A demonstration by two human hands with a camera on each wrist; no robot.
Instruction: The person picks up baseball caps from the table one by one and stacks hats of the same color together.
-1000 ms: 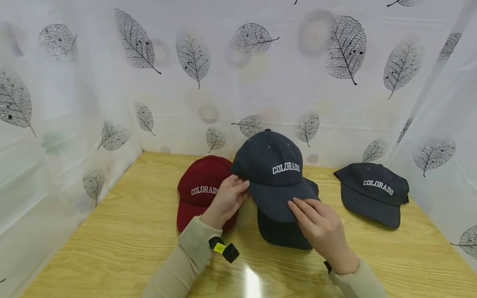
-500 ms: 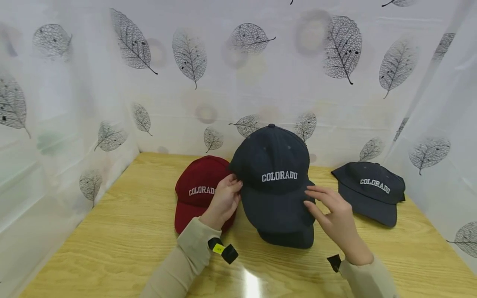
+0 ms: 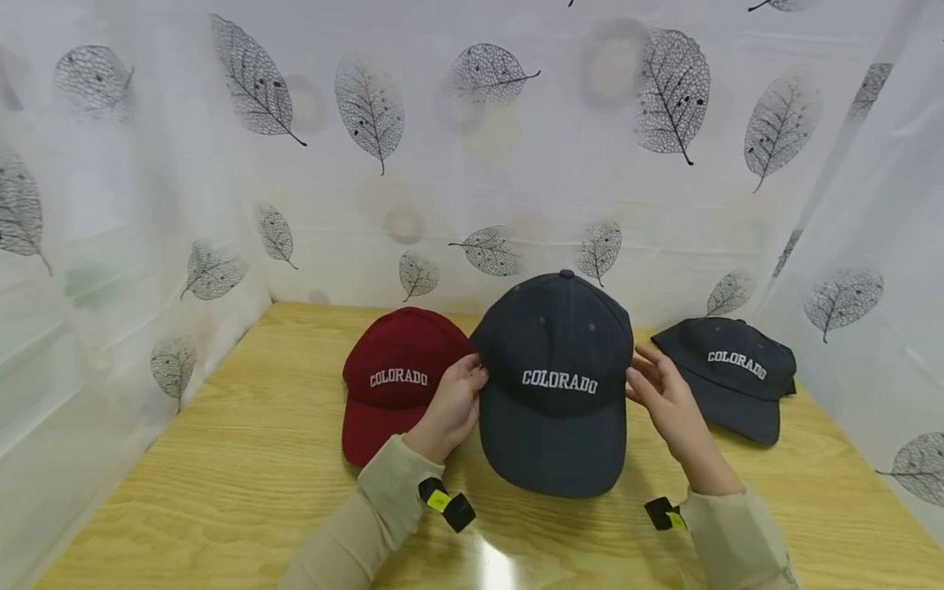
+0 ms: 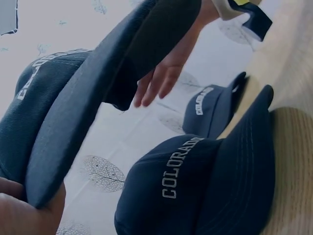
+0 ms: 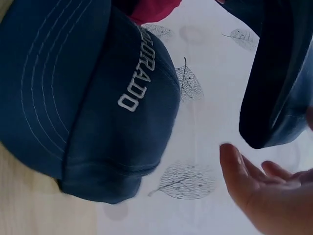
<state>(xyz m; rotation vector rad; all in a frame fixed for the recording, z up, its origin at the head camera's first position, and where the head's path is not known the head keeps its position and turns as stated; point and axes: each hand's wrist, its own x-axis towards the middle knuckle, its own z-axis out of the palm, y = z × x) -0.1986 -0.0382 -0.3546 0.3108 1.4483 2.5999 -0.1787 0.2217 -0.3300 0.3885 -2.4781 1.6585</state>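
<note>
A navy baseball cap (image 3: 555, 438) lettered COLORADO is raised off the table, brim toward me. My left hand (image 3: 448, 410) pinches its left edge, where brim and crown meet; that thumb and a finger (image 4: 29, 215) show in the left wrist view. Beside the cap's right side is my right hand (image 3: 674, 410), fingers extended and thumb apart; whether a fingertip touches the cap I cannot tell. Below the raised cap, a second navy cap (image 4: 195, 191) sits on the table, hidden in the head view but plain in both wrist views.
A red COLORADO cap (image 3: 398, 393) stands to the left, partly behind my left hand. Another navy cap (image 3: 737, 373) lies at the right, near my right hand. The wooden table (image 3: 236, 459) is bounded by a leaf-print curtain (image 3: 413, 188) at the back and sides.
My right hand has left the brim and moved to the cap's right side. The raised cap has turned to face me and shifted slightly right, covering the cap below. The left hand keeps its pinch.
</note>
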